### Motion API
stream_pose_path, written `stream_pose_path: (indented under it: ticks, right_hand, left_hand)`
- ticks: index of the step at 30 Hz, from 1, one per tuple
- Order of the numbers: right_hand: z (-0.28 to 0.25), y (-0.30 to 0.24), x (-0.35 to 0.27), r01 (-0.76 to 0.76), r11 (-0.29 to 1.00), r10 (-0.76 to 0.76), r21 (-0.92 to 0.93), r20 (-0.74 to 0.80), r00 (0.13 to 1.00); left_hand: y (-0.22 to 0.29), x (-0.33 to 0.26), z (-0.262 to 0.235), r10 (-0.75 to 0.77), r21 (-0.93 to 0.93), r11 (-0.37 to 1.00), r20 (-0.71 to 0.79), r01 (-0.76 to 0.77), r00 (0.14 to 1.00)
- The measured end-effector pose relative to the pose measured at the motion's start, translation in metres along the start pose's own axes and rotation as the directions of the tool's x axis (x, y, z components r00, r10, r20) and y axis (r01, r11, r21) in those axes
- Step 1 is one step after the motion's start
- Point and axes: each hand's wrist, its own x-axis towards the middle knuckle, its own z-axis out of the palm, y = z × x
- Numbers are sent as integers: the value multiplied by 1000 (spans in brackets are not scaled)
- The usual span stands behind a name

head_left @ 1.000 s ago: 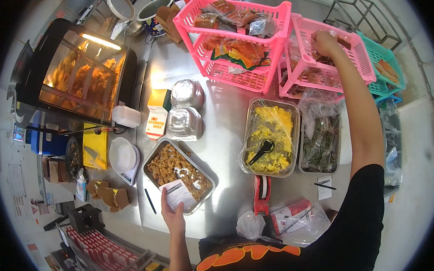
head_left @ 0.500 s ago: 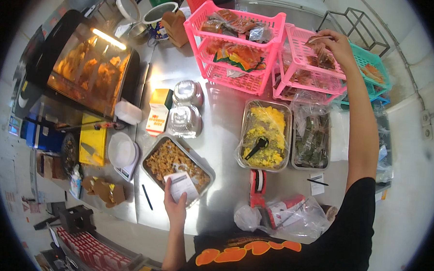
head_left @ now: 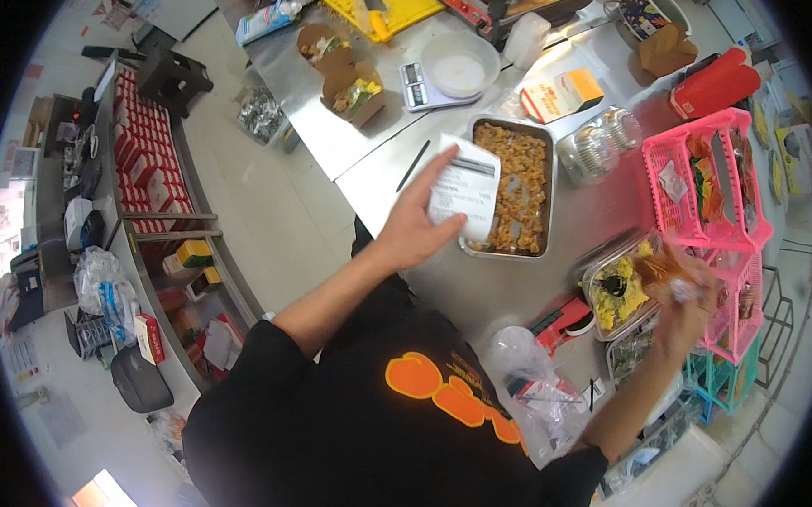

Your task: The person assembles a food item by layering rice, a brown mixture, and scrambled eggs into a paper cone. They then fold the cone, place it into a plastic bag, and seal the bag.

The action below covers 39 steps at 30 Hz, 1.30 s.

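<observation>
My left hand [head_left: 418, 225] pinches a white printed paper slip [head_left: 465, 197] between thumb and fingers. The slip overlaps one side of a metal tray [head_left: 504, 254] of brown crumbled food. On the right, my right hand [head_left: 683, 311], somewhat blurred, grips a small clear sachet [head_left: 661, 270] with orange-brown contents. It hangs above a clear-covered tray of yellow food [head_left: 624, 279] with a black spoon on it. Just beyond that hand stand pink stacking baskets [head_left: 699, 232] with more packets inside.
A kitchen scale [head_left: 417, 87] carries a white round tub [head_left: 460, 64]. Beside it sit open brown food boxes [head_left: 357, 95] and a knife [head_left: 373, 9] on a yellow cutting board [head_left: 417, 9]. Clear lidded containers [head_left: 599, 144] and a red tape dispenser [head_left: 561, 324] lie on the steel table.
My view has turned toward the left. My right hand has come away from the pink basket with the sachet, back over the yellow food. My left hand still holds the slip.
</observation>
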Motion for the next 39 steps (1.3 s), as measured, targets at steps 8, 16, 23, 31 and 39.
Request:
stream_pose_path:
  ticks: [8, 16, 23, 31, 39]
  right_hand:
    - [243, 55, -5, -147, 942, 168, 301, -47, 985]
    - [395, 31, 28, -84, 996, 82, -32, -81, 993]
    - [443, 124, 35, -291, 943, 284, -160, -68, 957]
    - [468, 168, 43, -486, 863, 503, 139, -141, 853]
    - [460, 163, 75, -429, 898, 439, 100, -115, 891]
  left_hand:
    - [53, 27, -171, 187, 24, 982, 27, -187, 982]
    - [82, 54, -282, 278, 39, 960, 12, -279, 960]
    - [73, 68, -323, 251, -15, 968, -51, -252, 967]
    - [68, 71, -356, 175, -54, 981, -147, -185, 974]
    - [69, 71, -382, 116, -86, 986, -245, -141, 963]
